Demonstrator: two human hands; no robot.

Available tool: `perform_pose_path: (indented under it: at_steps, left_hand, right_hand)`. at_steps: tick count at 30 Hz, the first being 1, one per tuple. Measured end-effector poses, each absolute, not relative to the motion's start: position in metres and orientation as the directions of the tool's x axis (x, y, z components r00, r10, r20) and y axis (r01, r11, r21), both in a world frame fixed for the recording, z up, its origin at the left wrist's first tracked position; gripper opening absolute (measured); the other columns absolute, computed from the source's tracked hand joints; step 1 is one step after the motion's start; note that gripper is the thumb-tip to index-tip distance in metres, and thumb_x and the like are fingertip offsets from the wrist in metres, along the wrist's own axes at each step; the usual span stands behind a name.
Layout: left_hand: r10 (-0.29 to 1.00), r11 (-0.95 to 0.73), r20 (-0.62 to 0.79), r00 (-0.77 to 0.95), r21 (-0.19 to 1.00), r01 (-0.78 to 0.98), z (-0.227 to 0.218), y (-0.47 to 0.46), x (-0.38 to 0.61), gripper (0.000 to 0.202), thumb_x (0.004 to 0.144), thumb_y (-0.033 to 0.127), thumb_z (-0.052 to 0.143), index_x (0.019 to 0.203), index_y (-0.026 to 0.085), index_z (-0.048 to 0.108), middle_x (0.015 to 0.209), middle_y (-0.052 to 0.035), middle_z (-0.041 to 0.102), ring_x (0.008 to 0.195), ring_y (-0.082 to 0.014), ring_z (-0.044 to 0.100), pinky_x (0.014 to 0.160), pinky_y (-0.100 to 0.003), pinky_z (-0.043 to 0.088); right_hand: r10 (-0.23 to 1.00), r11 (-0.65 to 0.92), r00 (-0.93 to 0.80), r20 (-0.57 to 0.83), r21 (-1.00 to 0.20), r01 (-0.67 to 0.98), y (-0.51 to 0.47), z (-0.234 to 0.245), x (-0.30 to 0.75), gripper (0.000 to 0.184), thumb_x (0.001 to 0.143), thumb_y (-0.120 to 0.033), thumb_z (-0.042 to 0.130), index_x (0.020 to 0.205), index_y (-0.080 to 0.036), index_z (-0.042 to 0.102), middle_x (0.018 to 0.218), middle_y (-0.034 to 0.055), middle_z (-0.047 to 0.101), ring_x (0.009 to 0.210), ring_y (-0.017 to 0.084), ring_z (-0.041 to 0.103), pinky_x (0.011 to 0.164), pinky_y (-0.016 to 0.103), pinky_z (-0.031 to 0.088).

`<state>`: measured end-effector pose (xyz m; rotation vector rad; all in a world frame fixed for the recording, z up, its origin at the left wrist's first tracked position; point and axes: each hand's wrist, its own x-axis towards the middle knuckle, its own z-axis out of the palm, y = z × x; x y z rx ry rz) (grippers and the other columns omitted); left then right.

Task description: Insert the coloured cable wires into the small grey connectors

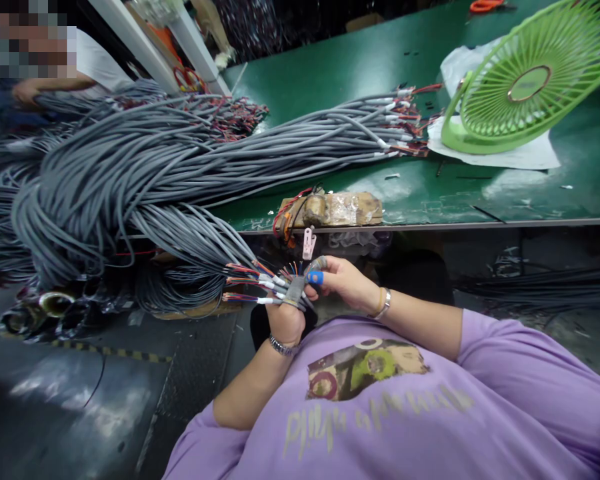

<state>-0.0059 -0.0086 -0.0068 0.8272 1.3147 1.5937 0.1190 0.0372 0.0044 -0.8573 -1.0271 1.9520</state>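
Cable ends (260, 283) fan from the clenched left hand (286, 319) just below the workbench (330, 73) while the right hand (347, 281) pinches their coloured wire tips (291, 270), apparently sorting conductors, work demanding a fine grip.

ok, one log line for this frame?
left hand: grips grey cable ends | right hand: fingers pinch wire tips | cable bundle: draped over green bench | fan: on bench

Left hand (286, 321) is clenched, and the right hand (347, 283) pinches with its fingers beside it.
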Motion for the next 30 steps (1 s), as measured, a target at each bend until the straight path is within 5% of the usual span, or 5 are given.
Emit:
perform_pose_path:
  at_steps: [12,18,30]
  left_hand:
    - [0.909,-0.032,-0.085,-0.408,0.962,-0.273,-0.0048,-0.008,-0.0063,0.023,0.07,0.033,0.074,0.061,0.015,0.065,0.052,0.0005,0.065,0.045,-0.0127,0.062,0.048,-0.024,0.052]
    - [0.916,-0.045,-0.069,-0.395,0.961,-0.273,-0.0046,-0.0089,-0.0062,0.023,0.07,0.035,0.074,0.063,0.015,0.066,0.051,0.0003,0.064,0.044,-0.0124,0.06,0.044,-0.023,0.049]
    - [0.924,-0.058,-0.045,-0.38,0.965,-0.256,-0.0108,-0.0092,-0.0094,0.021,0.073,0.032,0.073,0.064,0.015,0.066,0.052,0.0003,0.065,0.044,-0.0122,0.059,0.044,-0.023,0.048]
  right_hand:
    - [0.873,-0.376,-0.437,-0.217,-0.869,-0.321,0.0375,0.0001,0.1207,0.023,0.06,-0.029,0.076,0.066,-0.014,0.059,0.058,-0.0034,0.054,0.05,0.006,0.042,0.049,0.021,0.034]
    - [0.831,-0.484,-0.459,-0.315,-0.815,-0.319,0.0411,0.001,0.1202,0.033,0.063,-0.041,0.077,0.074,-0.016,0.059,0.055,-0.0064,0.048,0.048,0.005,0.04,0.048,0.02,0.036]
    - [0.872,-0.415,-0.406,-0.274,-0.854,-0.315,0.0434,0.0041,0.1216,0.035,0.063,-0.043,0.078,0.075,-0.015,0.06,0.064,-0.0034,0.054,0.054,0.007,0.045,0.05,0.02,0.039]
